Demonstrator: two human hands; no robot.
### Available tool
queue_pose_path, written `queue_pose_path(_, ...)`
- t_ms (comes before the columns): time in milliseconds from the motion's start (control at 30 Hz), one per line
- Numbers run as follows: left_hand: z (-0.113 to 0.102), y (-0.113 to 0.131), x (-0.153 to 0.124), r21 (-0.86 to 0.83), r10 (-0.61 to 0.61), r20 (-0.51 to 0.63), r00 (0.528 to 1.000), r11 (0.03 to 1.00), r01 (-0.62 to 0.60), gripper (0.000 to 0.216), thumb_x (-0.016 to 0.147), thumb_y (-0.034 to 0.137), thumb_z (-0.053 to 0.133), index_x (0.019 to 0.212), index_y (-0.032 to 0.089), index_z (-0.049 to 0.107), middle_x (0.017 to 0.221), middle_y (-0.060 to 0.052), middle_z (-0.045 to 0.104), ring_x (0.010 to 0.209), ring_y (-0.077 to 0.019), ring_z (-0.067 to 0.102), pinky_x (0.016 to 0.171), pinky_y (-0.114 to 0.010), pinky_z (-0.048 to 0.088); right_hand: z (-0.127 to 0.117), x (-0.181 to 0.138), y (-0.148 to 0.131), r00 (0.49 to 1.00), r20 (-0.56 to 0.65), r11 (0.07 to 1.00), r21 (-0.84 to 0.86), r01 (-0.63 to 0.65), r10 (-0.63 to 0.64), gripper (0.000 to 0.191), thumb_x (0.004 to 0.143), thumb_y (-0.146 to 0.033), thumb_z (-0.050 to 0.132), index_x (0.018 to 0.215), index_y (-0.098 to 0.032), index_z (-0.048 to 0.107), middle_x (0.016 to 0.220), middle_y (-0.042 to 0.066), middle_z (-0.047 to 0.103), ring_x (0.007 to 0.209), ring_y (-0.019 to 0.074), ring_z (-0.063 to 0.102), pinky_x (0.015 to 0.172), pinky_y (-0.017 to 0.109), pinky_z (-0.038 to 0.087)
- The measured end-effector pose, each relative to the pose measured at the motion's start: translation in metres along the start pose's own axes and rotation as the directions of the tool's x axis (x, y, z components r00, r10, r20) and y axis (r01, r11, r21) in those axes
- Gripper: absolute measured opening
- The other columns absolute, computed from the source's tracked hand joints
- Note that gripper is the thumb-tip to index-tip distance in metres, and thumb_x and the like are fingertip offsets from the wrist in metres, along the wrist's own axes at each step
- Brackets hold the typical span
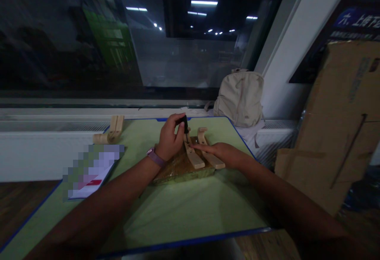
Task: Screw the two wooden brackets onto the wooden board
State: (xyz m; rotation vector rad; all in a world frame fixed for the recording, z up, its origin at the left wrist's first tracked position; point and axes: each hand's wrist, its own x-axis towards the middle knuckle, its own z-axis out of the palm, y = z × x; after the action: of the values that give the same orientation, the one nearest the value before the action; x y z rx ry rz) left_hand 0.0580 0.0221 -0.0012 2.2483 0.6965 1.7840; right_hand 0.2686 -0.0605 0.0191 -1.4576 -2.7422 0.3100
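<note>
My left hand (170, 136) is closed round a small black tool (184, 124) held upright over two light wooden hook-shaped pieces (194, 155). Those pieces lie side by side on a brown wooden board (173, 171) on the green mat (178, 208). A purple watch is on my left wrist. My right hand (221, 152) lies flat with fingers stretched out, pressing on the right wooden piece (214, 161) and pointing left toward the other one.
Another wooden piece (110, 132) lies at the mat's far left corner. A booklet (89, 171) sits on the mat's left side. A beige backpack (240, 97) rests on the windowsill behind. Large cardboard boxes (335, 121) stand to the right.
</note>
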Motion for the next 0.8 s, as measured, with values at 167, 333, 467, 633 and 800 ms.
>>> queue_pose_path(167,0.001,-0.005,0.001,0.028,0.079,-0.035,0.996,0.997,-0.078,0.030,0.090,0.031,0.060,0.118,0.021,0.053,0.105,-0.007,0.057,0.096,-0.0181,0.059,0.081,-0.034,0.053,0.001,0.000,0.000,1.000,-0.018,1.000,0.023,0.002,-0.002,0.075,0.084,-0.012,0.059,0.152,-0.030,0.034,0.072,0.003,0.065,0.060,0.0163,0.055,0.058,0.024,0.034)
queue_pose_path(333,0.002,-0.004,0.001,0.033,0.026,-0.054,0.998,0.999,-0.024,0.029,0.090,0.029,0.061,0.116,0.021,0.053,0.102,-0.006,0.058,0.093,-0.0172,0.060,0.080,-0.033,0.054,0.002,0.000,0.002,0.999,-0.037,0.999,0.039,0.030,-0.028,0.077,0.081,-0.015,0.062,0.152,-0.031,0.035,0.075,0.004,0.066,0.061,0.0172,0.055,0.058,0.025,0.034)
queue_pose_path(467,0.003,0.001,0.000,-0.068,-0.050,0.039,0.998,0.996,0.052,0.031,0.096,0.026,0.048,0.126,0.021,0.047,0.106,-0.008,0.062,0.095,-0.0168,0.065,0.079,-0.031,0.057,0.001,0.000,0.002,1.000,-0.017,0.999,0.039,0.000,0.001,0.077,0.081,-0.015,0.062,0.151,-0.032,0.035,0.082,0.006,0.069,0.067,0.0197,0.059,0.061,0.026,0.038)
queue_pose_path(633,0.002,0.003,0.001,-0.069,-0.019,0.055,0.998,0.997,0.023,0.029,0.096,0.026,0.046,0.125,0.021,0.049,0.108,-0.009,0.062,0.096,-0.0178,0.064,0.079,-0.032,0.057,0.005,0.001,0.004,1.000,-0.030,0.999,0.038,0.006,-0.005,0.075,0.084,-0.021,0.063,0.152,-0.033,0.034,0.090,0.008,0.072,0.073,0.0218,0.063,0.063,0.027,0.040)
queue_pose_path(800,-0.001,0.005,0.006,0.081,0.094,0.017,0.995,0.992,-0.095,0.028,0.089,0.027,0.060,0.116,0.020,0.055,0.097,-0.005,0.059,0.086,-0.0166,0.059,0.076,-0.031,0.054,0.009,0.001,0.007,0.999,-0.034,1.000,-0.001,-0.006,0.006,0.075,0.084,-0.021,0.063,0.152,-0.032,0.034,0.093,0.008,0.073,0.075,0.0224,0.065,0.064,0.026,0.040)
